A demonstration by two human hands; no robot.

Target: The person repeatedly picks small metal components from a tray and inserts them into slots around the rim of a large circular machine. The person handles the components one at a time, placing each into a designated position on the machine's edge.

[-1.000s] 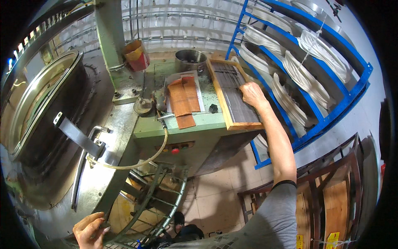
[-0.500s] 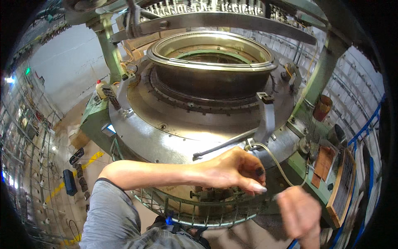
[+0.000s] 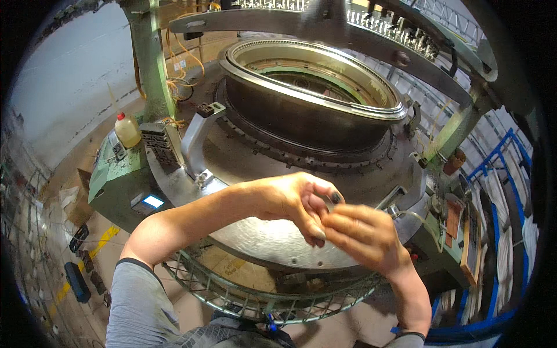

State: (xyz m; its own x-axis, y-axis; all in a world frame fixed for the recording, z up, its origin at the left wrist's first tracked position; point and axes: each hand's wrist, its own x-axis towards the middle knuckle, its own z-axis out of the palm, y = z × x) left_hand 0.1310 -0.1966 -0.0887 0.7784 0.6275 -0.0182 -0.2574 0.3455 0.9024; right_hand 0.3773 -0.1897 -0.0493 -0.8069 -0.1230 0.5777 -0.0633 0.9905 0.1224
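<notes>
My left hand (image 3: 293,200) reaches across from the left above the round metal plate (image 3: 264,240) of a large circular machine. Its fingers are curled, with a dark mark at one fingertip. Against them press the fingers of my right hand (image 3: 366,236), bunched close together. Anything between the two hands is hidden or too small to make out. Beyond them stands a wide, dark-sided metal cylinder (image 3: 307,122) with a bright toothed rim.
A curved metal bracket (image 3: 195,139) rises from the plate at left. Beside it are a yellowish bottle (image 3: 127,131) with a red cap and a small lit screen (image 3: 152,201). A green railing (image 3: 301,306) curves below my arms. A wood-framed tray (image 3: 471,246) sits at right.
My right hand has moved up and left, from apart to touching my left hand. The view has shifted, so the left bracket and bottle show more fully.
</notes>
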